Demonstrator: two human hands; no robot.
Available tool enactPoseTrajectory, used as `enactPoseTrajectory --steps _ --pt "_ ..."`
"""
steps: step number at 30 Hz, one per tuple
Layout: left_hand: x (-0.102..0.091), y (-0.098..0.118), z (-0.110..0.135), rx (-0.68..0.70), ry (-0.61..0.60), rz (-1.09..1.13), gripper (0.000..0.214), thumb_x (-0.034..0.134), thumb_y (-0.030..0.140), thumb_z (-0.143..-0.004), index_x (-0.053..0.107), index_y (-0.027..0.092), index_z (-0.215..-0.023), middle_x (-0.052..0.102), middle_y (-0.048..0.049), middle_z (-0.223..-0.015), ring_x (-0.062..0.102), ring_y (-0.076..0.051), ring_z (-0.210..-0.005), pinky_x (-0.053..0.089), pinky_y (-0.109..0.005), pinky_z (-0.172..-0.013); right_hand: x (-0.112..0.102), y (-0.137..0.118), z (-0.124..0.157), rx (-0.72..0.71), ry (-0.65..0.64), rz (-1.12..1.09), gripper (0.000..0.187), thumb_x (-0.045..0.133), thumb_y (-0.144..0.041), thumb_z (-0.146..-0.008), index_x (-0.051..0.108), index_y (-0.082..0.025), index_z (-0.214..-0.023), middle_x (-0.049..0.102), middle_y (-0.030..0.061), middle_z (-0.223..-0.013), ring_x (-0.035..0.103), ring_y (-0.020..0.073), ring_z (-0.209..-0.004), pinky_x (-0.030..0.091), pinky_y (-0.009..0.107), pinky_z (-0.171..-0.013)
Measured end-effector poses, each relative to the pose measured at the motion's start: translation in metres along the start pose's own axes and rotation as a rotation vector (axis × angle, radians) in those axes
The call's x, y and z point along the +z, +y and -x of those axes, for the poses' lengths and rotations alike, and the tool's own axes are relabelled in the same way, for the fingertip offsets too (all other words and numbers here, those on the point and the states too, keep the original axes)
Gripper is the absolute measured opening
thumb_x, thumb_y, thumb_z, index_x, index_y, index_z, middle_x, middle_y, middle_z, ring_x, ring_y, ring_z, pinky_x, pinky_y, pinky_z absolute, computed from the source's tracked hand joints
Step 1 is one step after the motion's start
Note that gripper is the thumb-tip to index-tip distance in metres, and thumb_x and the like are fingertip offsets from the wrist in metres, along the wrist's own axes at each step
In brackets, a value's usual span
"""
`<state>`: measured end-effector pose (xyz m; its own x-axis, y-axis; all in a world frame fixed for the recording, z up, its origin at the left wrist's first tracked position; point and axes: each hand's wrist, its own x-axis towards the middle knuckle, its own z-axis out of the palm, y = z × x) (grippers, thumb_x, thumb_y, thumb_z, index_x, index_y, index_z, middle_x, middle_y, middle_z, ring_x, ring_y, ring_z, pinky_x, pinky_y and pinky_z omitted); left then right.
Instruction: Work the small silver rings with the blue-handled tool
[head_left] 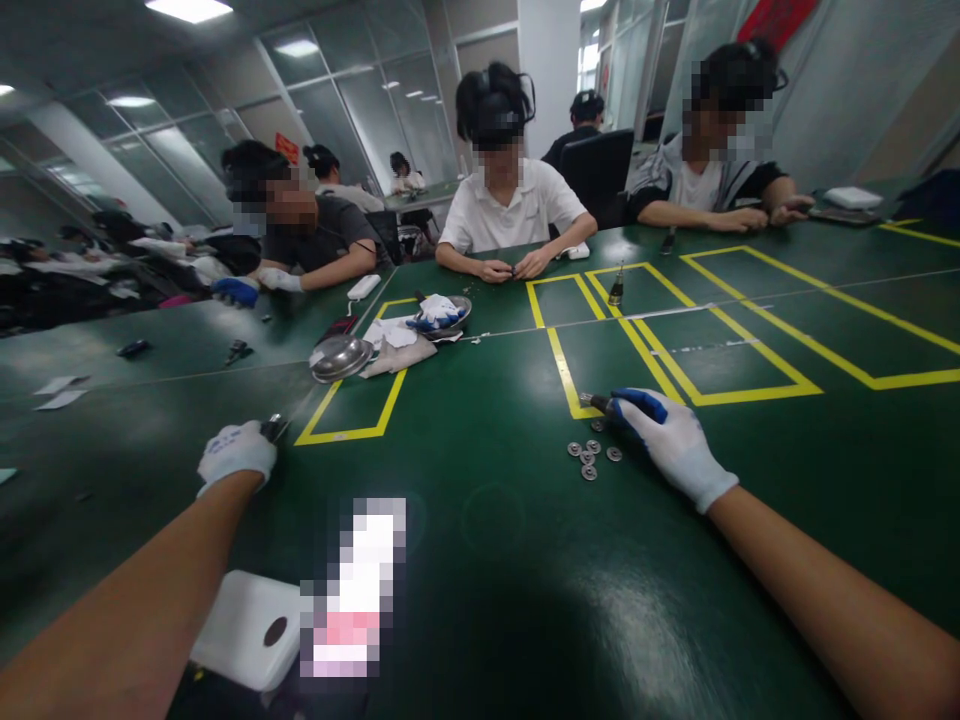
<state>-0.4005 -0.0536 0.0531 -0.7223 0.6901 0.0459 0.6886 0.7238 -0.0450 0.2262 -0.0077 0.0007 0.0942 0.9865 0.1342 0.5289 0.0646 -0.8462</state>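
My left hand (pixel 238 455), in a white glove, is closed around a dark piece (pixel 274 428) with a shiny metal end, left of a yellow taped frame. My fingers hide most of that piece. My right hand (pixel 667 440) wears a white glove with blue on the fingers. It grips a black piece with a metal tip (pixel 596 401), pointing left at the corner of another taped frame. Just below that tip lie several small round metal discs (pixel 588 457) with raised centres, on the green table (pixel 480 600).
A metal bowl (pixel 341 357), cloths (pixel 401 345) and a dish holding a glove (pixel 439 312) are ahead on the left. A black cone-shaped piece (pixel 616 290) stands beyond my right hand. Near me lie a white box (pixel 251 630) and a blurred-out bright screen (pixel 360 580). People sit opposite.
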Motion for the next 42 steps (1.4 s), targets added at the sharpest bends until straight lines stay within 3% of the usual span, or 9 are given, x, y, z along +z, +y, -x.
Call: enactPoseTrajectory --steps 4,9,17,24,29,34,37,40,42 --pt "-0.002 0.002 0.0 -0.013 -0.077 -0.184 0.047 0.052 0.042 -0.088 0.063 0.023 -0.13 0.065 -0.012 -0.122 0.065 -0.031 -0.103 0.053 -0.038 -0.079 -0.001 -0.001 0.0 0.01 -0.003 0.023 0.055 0.061 -0.063 -0.085 0.077 -0.019 -0.114 0.077 0.0121 -0.108 0.07 0.0332 -0.102 0.051 0.051 -0.1" --pt "-0.001 0.002 0.0 -0.007 -0.091 -0.222 0.052 0.047 0.046 -0.09 0.059 0.021 -0.134 0.063 -0.0154 -0.129 0.063 -0.034 -0.108 0.051 -0.038 -0.078 -0.001 -0.002 0.001 0.018 -0.003 0.0 0.053 0.062 -0.061 -0.085 0.077 -0.019 -0.115 0.077 0.0119 -0.109 0.07 0.0322 -0.103 0.051 0.049 -0.1" --pt "-0.012 0.002 0.017 -0.02 -0.073 -0.275 0.065 0.031 0.053 -0.093 0.042 0.022 -0.149 0.051 -0.0192 -0.148 0.057 -0.036 -0.124 0.051 -0.04 -0.088 0.0 0.003 0.001 -0.016 -0.005 -0.023 0.049 0.063 -0.058 -0.086 0.078 -0.02 -0.114 0.077 0.0097 -0.109 0.07 0.03 -0.104 0.051 0.046 -0.1" --pt "-0.022 0.013 0.028 -0.019 0.005 -0.278 0.063 0.028 0.055 -0.093 0.043 0.022 -0.145 0.05 -0.0181 -0.149 0.055 -0.035 -0.123 0.051 -0.039 -0.087 0.003 0.007 -0.002 -0.018 -0.008 -0.018 0.05 0.063 -0.059 -0.086 0.078 -0.021 -0.114 0.077 0.009 -0.109 0.07 0.0298 -0.104 0.05 0.047 -0.101" --pt "-0.038 0.066 0.043 0.157 0.181 -0.212 0.052 0.037 0.047 -0.093 0.052 0.021 -0.136 0.058 -0.0123 -0.14 0.058 -0.031 -0.114 0.05 -0.038 -0.087 0.003 0.007 -0.002 -0.03 -0.006 -0.014 0.049 0.063 -0.058 -0.086 0.078 -0.02 -0.114 0.077 0.0091 -0.108 0.069 0.0292 -0.103 0.05 0.047 -0.101" --pt "-0.045 0.151 0.072 0.487 0.026 -0.148 0.034 0.047 0.034 -0.094 0.062 0.012 -0.114 0.069 -0.0137 -0.117 0.063 -0.027 -0.101 0.049 -0.04 -0.092 0.001 0.005 -0.001 -0.04 -0.014 -0.027 0.049 0.063 -0.057 -0.087 0.077 -0.019 -0.114 0.077 0.0099 -0.107 0.07 0.0287 -0.101 0.051 0.046 -0.099" --pt "-0.04 0.199 0.097 0.645 -0.022 -0.114 0.028 0.053 0.036 -0.093 0.065 0.012 -0.103 0.072 -0.0139 -0.111 0.065 -0.027 -0.1 0.05 -0.038 -0.093 0.001 0.005 -0.001 -0.043 -0.012 -0.026 0.048 0.062 -0.057 -0.087 0.077 -0.019 -0.113 0.077 0.0102 -0.107 0.069 0.0289 -0.101 0.051 0.046 -0.099" --pt "-0.034 0.237 0.128 0.741 -0.03 -0.038 0.036 0.051 0.046 -0.095 0.067 0.015 -0.106 0.071 -0.015 -0.112 0.066 -0.029 -0.105 0.05 -0.04 -0.095 0.003 0.007 -0.002 -0.048 -0.005 0.0 0.049 0.062 -0.06 -0.087 0.077 -0.019 -0.111 0.077 0.0102 -0.107 0.069 0.0297 -0.101 0.05 0.047 -0.098" --pt "-0.029 0.261 0.157 0.824 -0.028 0.145 0.038 0.052 0.044 -0.096 0.067 0.016 -0.116 0.069 -0.016 -0.115 0.065 -0.031 -0.11 0.05 -0.042 -0.099 0.004 0.008 -0.003 -0.053 0.002 0.017 0.049 0.062 -0.06 -0.088 0.077 -0.02 -0.111 0.076 0.0099 -0.106 0.069 0.03 -0.101 0.05 0.048 -0.098"
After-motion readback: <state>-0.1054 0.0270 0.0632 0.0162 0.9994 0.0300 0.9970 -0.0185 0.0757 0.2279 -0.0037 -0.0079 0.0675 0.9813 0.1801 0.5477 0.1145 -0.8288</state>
